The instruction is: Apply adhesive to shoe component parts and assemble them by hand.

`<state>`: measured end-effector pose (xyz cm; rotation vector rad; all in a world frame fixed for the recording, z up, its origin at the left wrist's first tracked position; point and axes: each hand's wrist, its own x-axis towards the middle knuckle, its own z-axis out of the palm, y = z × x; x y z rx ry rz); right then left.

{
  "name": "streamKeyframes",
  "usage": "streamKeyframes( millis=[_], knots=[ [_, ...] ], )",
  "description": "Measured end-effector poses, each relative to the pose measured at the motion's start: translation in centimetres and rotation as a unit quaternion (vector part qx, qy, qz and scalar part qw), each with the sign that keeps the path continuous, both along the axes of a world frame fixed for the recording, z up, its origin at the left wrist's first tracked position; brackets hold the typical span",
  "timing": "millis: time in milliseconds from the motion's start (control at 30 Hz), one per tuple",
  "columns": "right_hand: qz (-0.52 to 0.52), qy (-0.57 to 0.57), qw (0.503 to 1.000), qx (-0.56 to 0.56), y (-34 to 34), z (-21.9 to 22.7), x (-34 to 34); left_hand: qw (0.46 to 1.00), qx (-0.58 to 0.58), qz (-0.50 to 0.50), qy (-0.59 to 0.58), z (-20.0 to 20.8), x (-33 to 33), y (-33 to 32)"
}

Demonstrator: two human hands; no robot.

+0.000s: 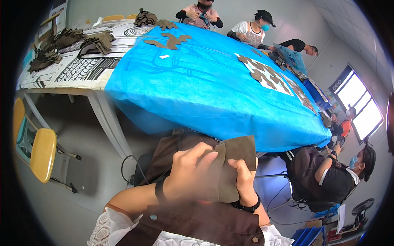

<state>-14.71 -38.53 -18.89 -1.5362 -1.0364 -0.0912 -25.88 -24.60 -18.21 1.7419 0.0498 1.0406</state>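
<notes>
Cloth (240,149) in a Two-Handed Pinch at Table's Edge

Just above a brown apron (197,221), a person's left hand (188,170) pinches the left side of the dark grey-brown cloth between thumb and curled fingers. The right hand (245,180) presses its thumb on the cloth's face near the right side; whatever its fingers grip behind is hidden. The cloth, seemingly folded or layered, stands out flat, so it is probably light, bendable but slightly stiff, matte enough not to slip and hardly fragile. Its side edges look the best hold, thumb in front, fingers behind. Beyond stands a table in a blue cover (164,98), with a yellow chair (44,156) to the left and a seated co-worker (338,180) to the right. Brown cutouts (174,40) lie farther across it, near another worker (195,10).
</notes>
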Motion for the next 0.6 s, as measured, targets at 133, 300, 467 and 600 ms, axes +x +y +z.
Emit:
streamKeyframes(
  millis=[133, 300, 467, 600],
  knots=[
    [-0.012, 0.022, 0.999, 0.037, 0.23, -0.31, -0.33, 1.000, -0.004, 0.004, -0.011, -0.06, 0.19, 0.07],
    [-0.024, 0.028, 0.999, 0.021, 0.20, -0.68, -0.38, 1.000, 0.005, 0.001, -0.009, -0.23, 0.06, 0.21],
    [-0.036, 0.017, 0.999, 0.009, 0.12, -0.81, -0.25, 1.000, 0.025, 0.014, -0.010, -0.25, 0.14, 0.28],
    [-0.036, -0.003, 0.999, 0.004, -0.05, -0.75, -0.36, 1.000, 0.027, 0.011, 0.001, -0.22, 0.05, 0.24]
  ],
)
